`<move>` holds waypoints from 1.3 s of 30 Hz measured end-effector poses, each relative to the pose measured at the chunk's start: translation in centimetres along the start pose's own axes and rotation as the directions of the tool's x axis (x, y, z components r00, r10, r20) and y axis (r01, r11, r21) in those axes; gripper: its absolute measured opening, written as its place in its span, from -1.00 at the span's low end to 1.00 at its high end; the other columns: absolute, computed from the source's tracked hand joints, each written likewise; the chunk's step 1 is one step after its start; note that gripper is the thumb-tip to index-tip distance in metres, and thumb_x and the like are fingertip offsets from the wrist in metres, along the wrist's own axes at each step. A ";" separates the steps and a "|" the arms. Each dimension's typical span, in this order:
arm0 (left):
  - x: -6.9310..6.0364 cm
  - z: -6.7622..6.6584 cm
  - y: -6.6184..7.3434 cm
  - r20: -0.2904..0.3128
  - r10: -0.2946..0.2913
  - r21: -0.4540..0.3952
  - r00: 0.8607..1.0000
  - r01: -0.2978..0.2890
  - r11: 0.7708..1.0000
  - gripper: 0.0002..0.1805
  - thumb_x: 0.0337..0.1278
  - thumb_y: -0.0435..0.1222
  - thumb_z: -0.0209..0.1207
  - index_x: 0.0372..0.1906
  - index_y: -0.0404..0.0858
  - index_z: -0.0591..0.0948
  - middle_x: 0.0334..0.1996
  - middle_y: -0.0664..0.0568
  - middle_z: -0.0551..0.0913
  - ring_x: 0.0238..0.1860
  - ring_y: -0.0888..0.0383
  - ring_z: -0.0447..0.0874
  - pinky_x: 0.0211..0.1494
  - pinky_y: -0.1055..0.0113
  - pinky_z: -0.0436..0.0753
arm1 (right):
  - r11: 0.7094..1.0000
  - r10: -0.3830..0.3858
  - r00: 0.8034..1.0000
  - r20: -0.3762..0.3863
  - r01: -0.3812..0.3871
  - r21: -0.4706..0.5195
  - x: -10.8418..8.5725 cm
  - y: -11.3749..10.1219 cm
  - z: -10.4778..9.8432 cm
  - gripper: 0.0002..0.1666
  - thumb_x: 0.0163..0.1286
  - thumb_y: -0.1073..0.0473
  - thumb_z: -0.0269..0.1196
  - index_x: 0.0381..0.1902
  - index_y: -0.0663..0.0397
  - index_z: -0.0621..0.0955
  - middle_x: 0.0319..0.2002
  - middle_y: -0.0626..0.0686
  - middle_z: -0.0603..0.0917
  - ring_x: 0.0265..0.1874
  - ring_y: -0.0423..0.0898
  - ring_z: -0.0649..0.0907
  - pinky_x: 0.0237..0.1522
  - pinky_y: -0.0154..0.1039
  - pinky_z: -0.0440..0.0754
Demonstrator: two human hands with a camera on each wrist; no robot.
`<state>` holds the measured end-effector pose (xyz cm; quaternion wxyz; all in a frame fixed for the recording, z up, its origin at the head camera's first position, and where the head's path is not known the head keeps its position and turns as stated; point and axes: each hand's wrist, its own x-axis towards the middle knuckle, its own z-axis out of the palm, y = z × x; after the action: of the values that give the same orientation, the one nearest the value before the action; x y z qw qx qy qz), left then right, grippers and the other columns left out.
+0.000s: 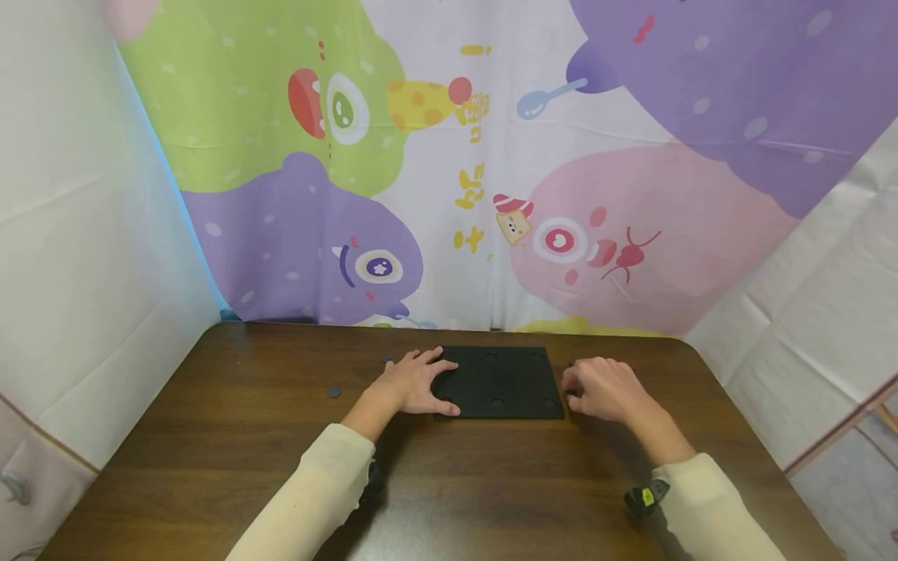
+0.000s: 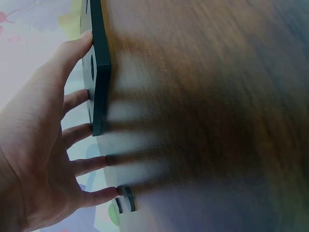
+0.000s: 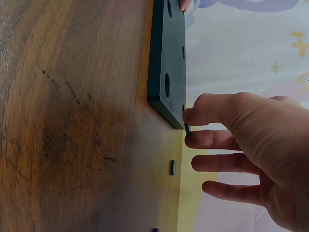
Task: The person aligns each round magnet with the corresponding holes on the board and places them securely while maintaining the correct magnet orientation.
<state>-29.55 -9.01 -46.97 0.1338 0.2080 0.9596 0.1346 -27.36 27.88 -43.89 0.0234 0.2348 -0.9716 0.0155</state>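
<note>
One black board (image 1: 498, 380) on wooden surface (image 1: 484, 491); left hand (image 1: 414, 382), fingers spread, touches its left end; right hand (image 1: 602, 387) pinches small dark disc (image 3: 188, 129) beside its right edge.

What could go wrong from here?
The right hand pinches a thin dark disc, which might slip before it is placed. The left hand, spread on the left end of the black board, could nudge it. A loose disc beside the left hand might get knocked.

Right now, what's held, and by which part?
Right hand pinches a small dark disc by its edge; left hand holds nothing, only touching the black board.
</note>
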 end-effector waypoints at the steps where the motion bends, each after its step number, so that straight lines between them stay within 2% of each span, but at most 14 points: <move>1: 0.0 0.0 -0.1 0.001 0.000 -0.001 1.000 0.000 1.000 -0.01 0.30 0.38 0.39 0.75 0.17 0.40 0.88 -0.05 0.14 0.83 -0.42 0.14 0.66 -0.71 0.22 | 1.000 -0.005 1.000 -0.003 0.005 0.000 0.0 -0.1 0.0 -0.88 0.26 0.15 0.58 -0.28 -0.20 0.84 -0.29 -0.12 0.84 -0.36 -0.09 0.73 -0.45 -0.10 0.60; 6: 0.9 0.6 -0.8 -0.010 0.011 -0.013 1.000 -0.011 1.000 0.04 0.21 0.45 0.40 0.74 0.23 0.40 0.88 -0.04 0.14 0.82 -0.44 0.15 0.61 -0.75 0.24 | 1.000 -0.021 1.000 -0.014 0.021 0.000 0.2 -0.4 0.0 -0.88 0.27 0.15 0.58 -0.28 -0.21 0.85 -0.27 -0.12 0.86 -0.38 -0.11 0.72 -0.47 -0.14 0.57; 10: 1.6 1.1 -1.4 -0.012 0.019 -0.007 1.000 -0.019 1.000 0.06 0.17 0.48 0.40 0.74 0.25 0.40 0.88 -0.03 0.15 0.81 -0.44 0.16 0.59 -0.77 0.24 | 1.000 -0.027 0.999 -0.021 0.027 0.005 0.3 -0.5 0.2 -0.88 0.27 0.14 0.59 -0.24 -0.19 0.86 -0.24 -0.11 0.88 -0.33 -0.08 0.78 -0.45 -0.13 0.63; 14: 2.6 2.0 -2.3 -0.015 0.022 -0.025 1.000 -0.022 0.999 0.08 0.14 0.49 0.41 0.74 0.28 0.40 0.89 0.00 0.12 0.83 -0.45 0.13 0.60 -0.79 0.21 | 0.999 -0.033 0.999 -0.020 0.033 0.003 0.5 -0.7 0.2 -0.85 0.27 0.12 0.61 -0.20 -0.18 0.88 -0.22 -0.12 0.87 -0.27 -0.04 0.82 -0.40 -0.11 0.68; 19: 3.8 3.0 -3.3 -0.013 0.022 -0.031 1.000 -0.022 0.999 0.09 0.13 0.49 0.42 0.74 0.29 0.39 0.90 0.03 0.09 0.84 -0.45 0.07 0.63 -0.78 0.16 | 0.999 -0.032 0.999 -0.024 0.032 0.000 0.8 -1.0 0.2 -0.86 0.26 0.13 0.59 -0.22 -0.22 0.87 -0.23 -0.13 0.84 -0.28 -0.06 0.79 -0.40 -0.10 0.66; 25: 4.4 3.5 -4.0 -0.006 0.026 -0.037 1.000 -0.026 0.999 0.11 0.10 0.52 0.42 0.75 0.32 0.37 0.90 0.05 0.05 0.85 -0.46 0.05 0.62 -0.80 0.14 | 0.999 -0.032 0.999 -0.017 0.032 0.003 1.1 -1.5 0.2 -0.88 0.28 0.12 0.58 -0.23 -0.24 0.86 -0.24 -0.14 0.84 -0.28 -0.07 0.78 -0.38 -0.08 0.67; 29: 3.9 3.1 -3.5 -0.010 0.027 -0.039 1.000 -0.027 0.999 0.10 0.11 0.53 0.40 0.75 0.31 0.38 0.90 0.04 0.07 0.84 -0.46 0.06 0.62 -0.80 0.15 | 1.000 -0.031 0.999 -0.019 0.031 0.004 1.2 -1.7 0.3 -0.88 0.30 0.12 0.58 -0.22 -0.24 0.87 -0.24 -0.13 0.84 -0.28 -0.06 0.78 -0.38 -0.08 0.67; 36: 0.8 0.6 -0.8 -0.013 0.015 -0.031 1.000 -0.016 0.999 0.02 0.23 0.39 0.42 0.74 0.18 0.42 0.87 -0.07 0.15 0.82 -0.45 0.14 0.62 -0.76 0.22 | 0.998 -0.049 0.999 -0.006 0.049 0.039 1.0 -1.9 0.5 -0.86 0.32 0.13 0.58 -0.16 -0.18 0.89 -0.23 -0.13 0.83 -0.29 -0.13 0.73 -0.39 -0.18 0.61; 39: -0.1 0.0 -0.1 -0.013 0.011 -0.009 1.000 -0.011 1.000 -0.02 0.29 0.35 0.40 0.74 0.16 0.42 0.87 -0.07 0.16 0.82 -0.45 0.15 0.63 -0.73 0.24 | 0.997 -0.053 0.999 -0.001 0.053 0.048 0.9 -1.9 0.6 -0.86 0.34 0.14 0.58 -0.14 -0.16 0.89 -0.24 -0.13 0.81 -0.31 -0.18 0.68 -0.41 -0.23 0.57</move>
<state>-29.49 -9.12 -46.97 0.1280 0.2119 0.9585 0.1412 -27.32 25.72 -44.44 0.0180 0.2609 -0.9644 0.0384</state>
